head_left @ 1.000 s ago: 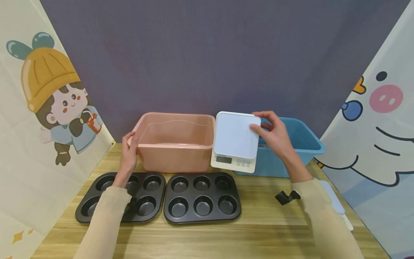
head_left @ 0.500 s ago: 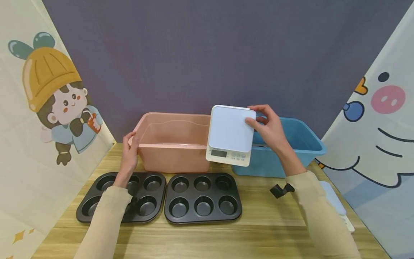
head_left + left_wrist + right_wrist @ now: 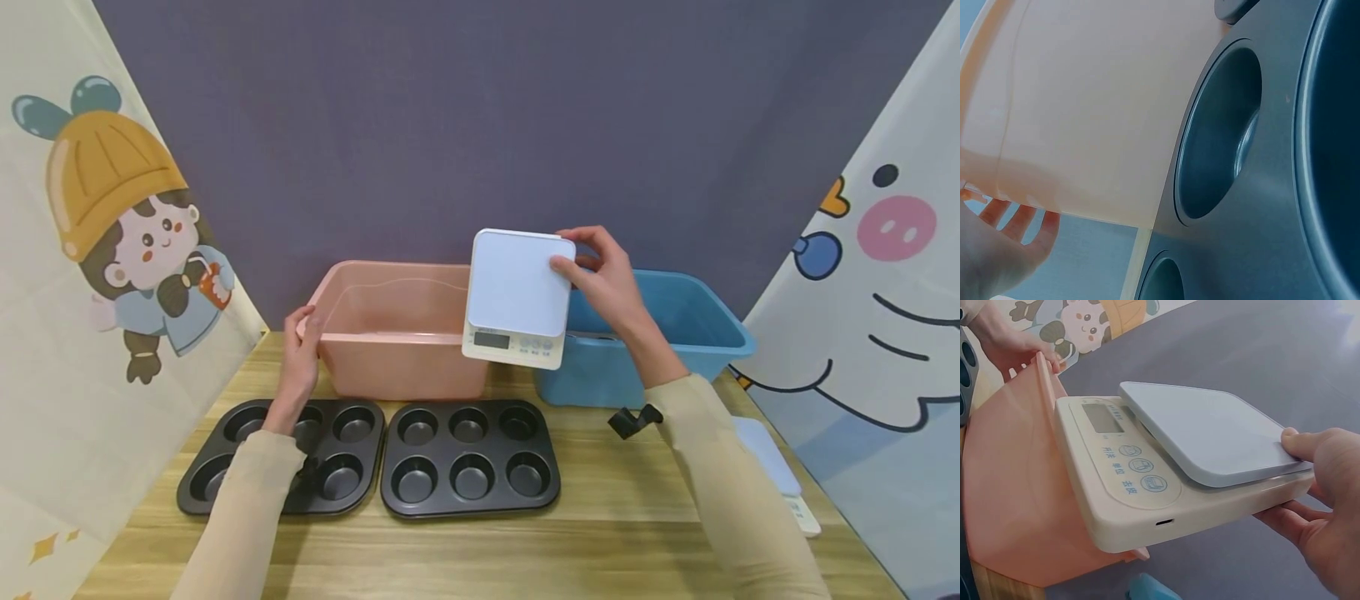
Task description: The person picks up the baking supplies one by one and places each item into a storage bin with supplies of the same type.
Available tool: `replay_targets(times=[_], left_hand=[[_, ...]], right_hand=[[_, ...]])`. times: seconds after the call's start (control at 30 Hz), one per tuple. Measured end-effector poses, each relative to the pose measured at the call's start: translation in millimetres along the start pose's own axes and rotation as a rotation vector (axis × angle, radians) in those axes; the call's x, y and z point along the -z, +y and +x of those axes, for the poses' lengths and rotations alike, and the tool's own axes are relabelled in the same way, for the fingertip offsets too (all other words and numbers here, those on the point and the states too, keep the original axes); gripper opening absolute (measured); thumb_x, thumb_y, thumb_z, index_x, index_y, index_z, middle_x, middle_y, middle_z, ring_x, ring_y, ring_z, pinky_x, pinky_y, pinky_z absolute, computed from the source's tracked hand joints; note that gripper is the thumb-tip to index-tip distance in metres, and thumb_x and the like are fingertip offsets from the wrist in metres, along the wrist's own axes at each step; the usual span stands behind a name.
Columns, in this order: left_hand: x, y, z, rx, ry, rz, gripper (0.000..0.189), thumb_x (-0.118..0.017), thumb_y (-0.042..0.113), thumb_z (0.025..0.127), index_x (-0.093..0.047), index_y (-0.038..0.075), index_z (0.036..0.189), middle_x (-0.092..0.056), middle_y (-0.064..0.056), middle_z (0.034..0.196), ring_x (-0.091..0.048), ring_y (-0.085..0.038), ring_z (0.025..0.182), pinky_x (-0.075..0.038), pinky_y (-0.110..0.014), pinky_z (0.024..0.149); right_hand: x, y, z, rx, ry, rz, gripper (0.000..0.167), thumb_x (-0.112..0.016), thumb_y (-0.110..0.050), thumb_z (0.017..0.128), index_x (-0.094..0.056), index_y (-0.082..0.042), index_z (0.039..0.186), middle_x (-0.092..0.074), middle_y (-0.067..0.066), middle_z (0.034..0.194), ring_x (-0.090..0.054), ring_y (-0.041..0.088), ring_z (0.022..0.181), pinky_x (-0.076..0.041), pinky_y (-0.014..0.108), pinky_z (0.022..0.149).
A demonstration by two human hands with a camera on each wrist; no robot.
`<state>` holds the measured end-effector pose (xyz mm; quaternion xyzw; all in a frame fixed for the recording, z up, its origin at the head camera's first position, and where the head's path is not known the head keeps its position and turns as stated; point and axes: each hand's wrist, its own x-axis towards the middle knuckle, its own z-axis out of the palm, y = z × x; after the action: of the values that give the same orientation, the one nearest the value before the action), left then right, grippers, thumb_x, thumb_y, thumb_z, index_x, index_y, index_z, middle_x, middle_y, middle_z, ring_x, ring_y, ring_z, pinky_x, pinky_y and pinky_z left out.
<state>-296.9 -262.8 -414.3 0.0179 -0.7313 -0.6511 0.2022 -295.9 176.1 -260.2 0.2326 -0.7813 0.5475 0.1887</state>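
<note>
My right hand point(image 3: 606, 279) pinches a white digital kitchen scale point(image 3: 517, 292) by its upper right edge, thumb on the platform and fingers beneath. The scale hangs tilted in the air, in front of the gap between the pink bin and the blue bin; its display and buttons point(image 3: 1141, 465) show in the right wrist view. My left hand point(image 3: 300, 354) grips the left rim of the pink bin point(image 3: 408, 367), with several fingers point(image 3: 1019, 222) visible against its wall in the left wrist view. The blue bin point(image 3: 607, 375) stands to the right, partly hidden by my right hand.
Two black muffin pans point(image 3: 471, 458) lie side by side before the pink bin, the left pan point(image 3: 352, 457) partly under my left forearm. A second scale point(image 3: 768, 458) lies at the table's right edge. A dark curtain point(image 3: 517, 125) hangs behind the bins.
The scale in my right hand has moved left and upward, from in front of the blue bin toward the pink bin. My left hand stays on the pink bin's rim.
</note>
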Motion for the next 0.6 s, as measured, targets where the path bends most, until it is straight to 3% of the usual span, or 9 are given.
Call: replay_targets(times=[0.4,0.6], left_hand=[[-0.9,0.4,-0.6,-0.021,0.009,0.014,0.049,-0.041,0.037,0.106,-0.03,0.014,0.148,-0.032,-0.013,0.152,-0.036,-0.025,0.135,-0.03,-0.05,0.116],[-0.8,0.9,-0.4,-0.008,0.002,0.012,0.049,-0.04,0.034,0.107,-0.028,0.013,0.15,-0.03,-0.013,0.153,-0.035,-0.025,0.136,-0.031,-0.047,0.116]], right_hand=[[-23,-7,23.0,0.004,0.001,0.021,0.041,-0.067,-0.014,0.095,-0.051,-0.004,0.132,-0.055,0.014,0.135,-0.066,0.011,0.094,-0.056,0.021,0.072],[-33,-8,30.5,0.018,0.001,0.034,0.042,-0.069,-0.02,0.093,-0.053,-0.007,0.13,-0.056,0.009,0.134,-0.066,0.015,0.095,-0.057,0.022,0.073]])
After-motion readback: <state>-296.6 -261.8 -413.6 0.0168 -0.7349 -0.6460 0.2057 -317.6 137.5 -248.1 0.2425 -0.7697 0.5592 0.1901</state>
